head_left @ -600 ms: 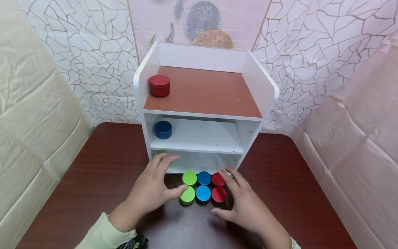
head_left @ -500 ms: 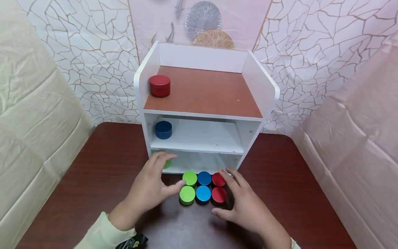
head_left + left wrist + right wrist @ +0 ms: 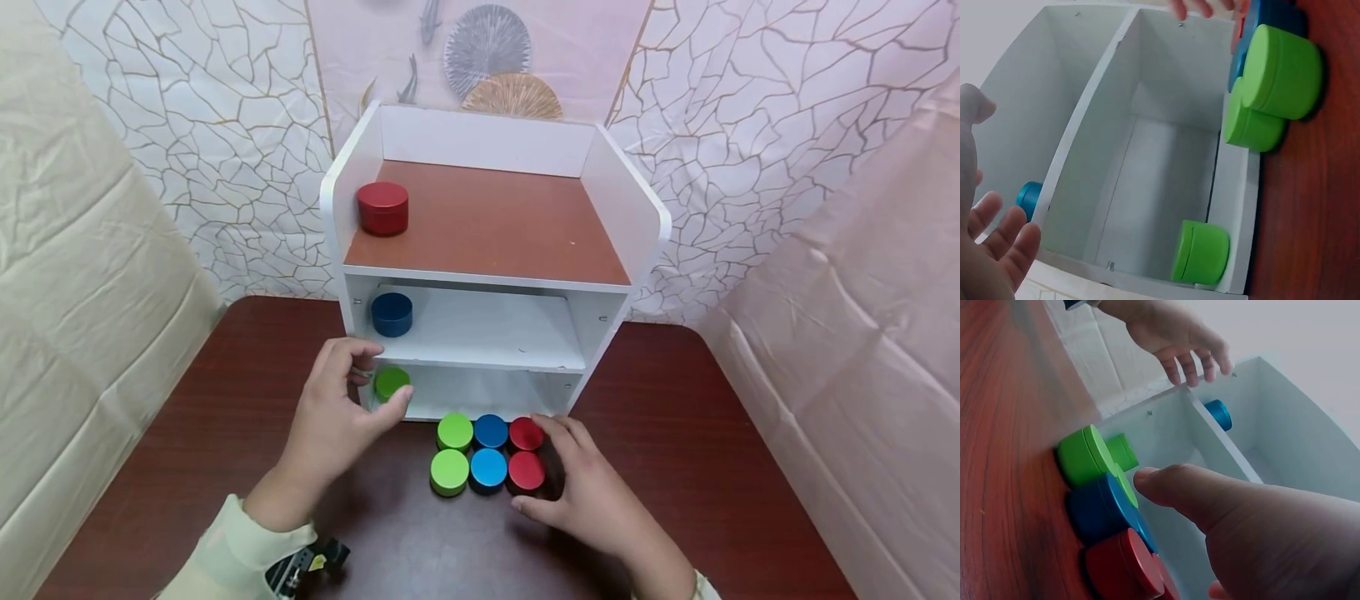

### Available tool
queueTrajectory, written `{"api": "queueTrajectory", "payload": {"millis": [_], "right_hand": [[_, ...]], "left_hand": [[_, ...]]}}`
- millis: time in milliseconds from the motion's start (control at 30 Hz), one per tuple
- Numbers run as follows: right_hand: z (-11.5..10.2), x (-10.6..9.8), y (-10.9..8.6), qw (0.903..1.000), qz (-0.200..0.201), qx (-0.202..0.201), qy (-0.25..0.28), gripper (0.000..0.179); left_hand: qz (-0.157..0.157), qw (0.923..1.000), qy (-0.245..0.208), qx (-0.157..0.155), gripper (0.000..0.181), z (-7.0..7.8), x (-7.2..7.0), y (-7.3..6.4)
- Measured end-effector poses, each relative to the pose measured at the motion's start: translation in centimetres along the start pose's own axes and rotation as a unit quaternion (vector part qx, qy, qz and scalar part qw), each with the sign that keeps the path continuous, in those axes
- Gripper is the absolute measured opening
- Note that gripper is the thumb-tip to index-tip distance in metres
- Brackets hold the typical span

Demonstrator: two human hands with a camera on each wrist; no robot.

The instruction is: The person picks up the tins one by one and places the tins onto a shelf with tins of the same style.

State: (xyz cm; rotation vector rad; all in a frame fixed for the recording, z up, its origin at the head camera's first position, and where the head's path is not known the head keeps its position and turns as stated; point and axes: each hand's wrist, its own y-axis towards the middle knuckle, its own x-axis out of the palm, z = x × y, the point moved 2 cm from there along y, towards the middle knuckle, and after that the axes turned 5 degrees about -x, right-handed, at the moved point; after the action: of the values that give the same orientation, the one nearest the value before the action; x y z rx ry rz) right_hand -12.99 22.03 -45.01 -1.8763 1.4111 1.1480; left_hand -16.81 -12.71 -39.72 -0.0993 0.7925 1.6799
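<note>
My left hand (image 3: pixel 322 425) hovers by the left front of a white shelf unit, thumb and fingers apart, holding nothing. Just beyond its thumb, a green tin (image 3: pixel 392 383) sits at the left end of the bottom compartment. Two rows of round lidded tins stand on the table before the unit: green tins (image 3: pixel 449 472) on the left, blue tins (image 3: pixel 488 469) in the middle, red tins (image 3: pixel 526 472) on the right. Beside the red ones is my right hand (image 3: pixel 596 500), its fingers spread and its fingertips near the far red tin. Its thumb (image 3: pixel 1179 487) shows empty-handed in the right wrist view.
The shelf unit (image 3: pixel 480 367) stands at the back of the dark red table (image 3: pixel 720 483). A blue tin (image 3: pixel 392 315) sits at the left of its middle shelf, and a red tin (image 3: pixel 382 208) at the left of its brown top. Fabric walls (image 3: pixel 840 333) flank the table.
My left hand has moved left and back, away from the green tins on the table, uncovering the green tin in the bottom compartment. My right hand has hardly moved.
</note>
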Motion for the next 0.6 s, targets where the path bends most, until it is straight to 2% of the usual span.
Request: {"api": "queueTrajectory", "payload": {"millis": [167,333,600], "right_hand": [[0.7,0.5,0.3,0.9995,0.002,0.014,0.029,0.109],[1.2,0.8,0.4,0.9983,0.000,0.026,0.053,0.102],[1.8,1.4,0.6,0.9963,-0.013,0.024,0.082,0.085]], "left_hand": [[0.019,0.9995,-0.023,-0.015,0.057,-0.3,-1.0,0.7],[0.045,0.9984,-0.022,-0.027,0.053,-0.4,-2.2,1.4],[0.053,0.9961,-0.037,-0.060,0.053,-0.4,-3.3,2.0]]}}
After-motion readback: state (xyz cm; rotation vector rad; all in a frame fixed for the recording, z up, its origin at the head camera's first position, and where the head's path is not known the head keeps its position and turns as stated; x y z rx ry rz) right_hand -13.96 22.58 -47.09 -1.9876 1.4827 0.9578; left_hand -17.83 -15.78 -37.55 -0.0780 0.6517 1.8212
